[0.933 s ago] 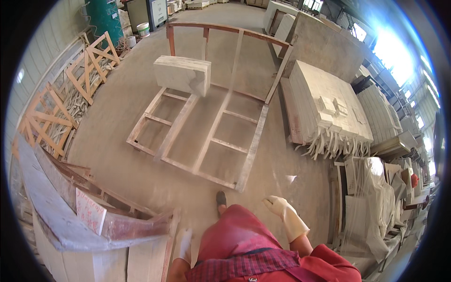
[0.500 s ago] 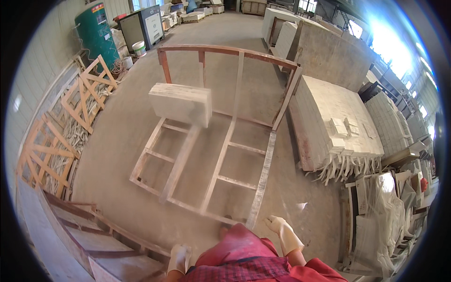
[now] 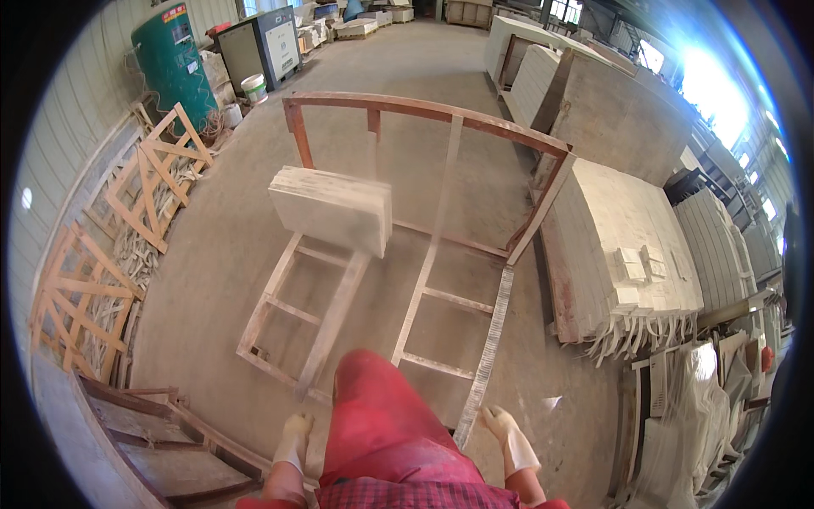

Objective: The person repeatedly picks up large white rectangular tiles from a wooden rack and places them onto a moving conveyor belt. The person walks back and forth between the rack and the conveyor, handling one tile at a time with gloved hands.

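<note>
My left hand [image 3: 292, 441] wears a pale glove and hangs at my side, holding nothing, close to the near corner of a wooden pallet frame [image 3: 398, 339] lying on the concrete floor. My right hand [image 3: 506, 434], also gloved, hangs empty beside a long pale strip [image 3: 489, 339] along the frame's right edge. A stack of pale stone slabs [image 3: 332, 209] leans on the frame's far left part, against a rust-red upright rack [image 3: 441, 114]. My red-clad leg [image 3: 381, 416] steps forward between my hands.
A large stack of pale slabs [image 3: 632, 254] lies to the right. Wooden lattice frames [image 3: 157, 182] lean on the left wall, near a green tank [image 3: 174, 64] and a grey cabinet [image 3: 263, 47]. A wooden crate [image 3: 161, 433] sits at lower left. Wrapped material [image 3: 704, 407] lies at lower right.
I have walked closer to the pallet frame; it and the slab stack look larger. Both hands have dropped lower at my sides.
</note>
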Available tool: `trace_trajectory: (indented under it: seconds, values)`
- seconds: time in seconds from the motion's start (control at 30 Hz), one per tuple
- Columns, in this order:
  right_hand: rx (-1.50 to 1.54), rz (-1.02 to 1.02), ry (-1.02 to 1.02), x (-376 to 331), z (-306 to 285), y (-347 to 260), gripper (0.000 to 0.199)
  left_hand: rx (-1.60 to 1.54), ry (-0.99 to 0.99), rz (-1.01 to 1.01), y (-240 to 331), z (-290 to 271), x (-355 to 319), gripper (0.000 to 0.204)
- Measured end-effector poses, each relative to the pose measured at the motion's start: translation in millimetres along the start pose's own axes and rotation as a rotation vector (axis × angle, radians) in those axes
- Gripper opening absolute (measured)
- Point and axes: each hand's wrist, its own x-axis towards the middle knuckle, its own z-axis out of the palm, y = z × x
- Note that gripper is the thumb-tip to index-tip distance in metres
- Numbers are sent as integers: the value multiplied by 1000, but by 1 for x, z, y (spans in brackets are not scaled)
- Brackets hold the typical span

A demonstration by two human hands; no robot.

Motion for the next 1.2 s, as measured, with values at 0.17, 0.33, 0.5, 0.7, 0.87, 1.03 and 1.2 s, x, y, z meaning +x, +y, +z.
trace_trajectory:
  seconds: [0.17, 0.33, 0.5, 0.7, 0.87, 1.03, 1.2]
  values:
    - [311, 412, -39, -45, 37, 77, 40, 175, 168, 134, 61, -44, 92, 41]
    - [468, 736, -49, -93, 57, 77, 40, 341, 236, 353, 162, -95, 268, 43]
    - [566, 874, -38, -102, 55, -27, 39, 347, 403, 612, 293, -120, 427, 50]
    - [600, 914, -85, -132, 47, -114, 43, 415, 558, 923, 424, -154, 519, 60]
    - [557, 814, -188, -145, 26, -175, 43, 512, 669, 1045, 465, -158, 571, 48]
    - [663, 1014, 29, -83, 23, -249, 42, 523, 796, 1039, 457, -134, 594, 38]
    - [606, 1004, -5, -40, 30, -304, 45, 587, 831, 1008, 449, -125, 603, 36]
